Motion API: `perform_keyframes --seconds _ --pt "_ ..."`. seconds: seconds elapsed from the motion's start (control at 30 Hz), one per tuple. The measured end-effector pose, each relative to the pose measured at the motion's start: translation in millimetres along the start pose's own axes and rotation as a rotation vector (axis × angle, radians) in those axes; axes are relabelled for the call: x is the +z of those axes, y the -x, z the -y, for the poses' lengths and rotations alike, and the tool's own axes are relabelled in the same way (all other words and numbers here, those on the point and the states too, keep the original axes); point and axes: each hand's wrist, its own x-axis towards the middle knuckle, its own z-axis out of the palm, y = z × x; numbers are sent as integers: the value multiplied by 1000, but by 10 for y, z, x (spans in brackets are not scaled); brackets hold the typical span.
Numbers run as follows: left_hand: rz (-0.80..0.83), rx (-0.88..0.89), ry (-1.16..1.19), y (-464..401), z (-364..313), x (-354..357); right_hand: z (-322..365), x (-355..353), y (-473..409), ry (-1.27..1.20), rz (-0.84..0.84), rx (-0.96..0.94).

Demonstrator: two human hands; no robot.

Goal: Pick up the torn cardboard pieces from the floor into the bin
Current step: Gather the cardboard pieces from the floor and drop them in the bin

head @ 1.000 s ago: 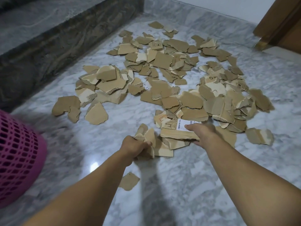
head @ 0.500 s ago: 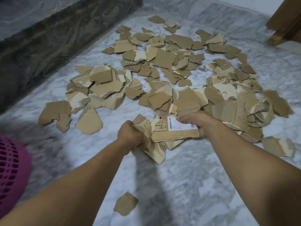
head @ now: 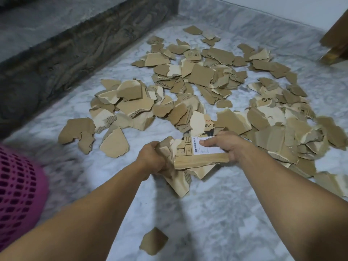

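Several torn brown cardboard pieces lie scattered over the marble floor. My left hand grips a bunch of torn pieces just above the floor. My right hand holds a larger piece with a white barcode label, thumb on top of the label. The two bunches touch each other between my hands. A pink mesh bin stands at the left edge, partly out of frame. One lone piece lies near me, between my forearms.
A dark stone step runs along the left and back. A brown wooden door or furniture corner sits at the upper right. More cardboard is heaped right of my right hand.
Both hands have gathered their pieces together and lifted them slightly off the floor. The view has shifted, so the bin shows more at the left again.
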Motion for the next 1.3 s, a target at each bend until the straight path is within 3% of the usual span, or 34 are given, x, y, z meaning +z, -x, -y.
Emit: perform_keyframes --seconds 0.17,0.4,0.77,1.03,1.2,1.3 --pt "-36 69 -26 251 -70 -536 222 -35 335 17 -32 -102" --pt "-216 188 -50 870 -477 -1271 811 176 1168 48 -18 -286" --pt "-520 336 64 2452 -793 -2947 1932 1393 2759 129 109 -601" --pt "-732 152 161 3231 -74 -4007 2261 2769 3489 256 232 -741" --pt "-843 45 120 3246 524 -4227 2049 3659 3368 421 276 -811" --pt "-820 -63 -2 3165 762 -4188 1812 3936 3229 645 304 -907"
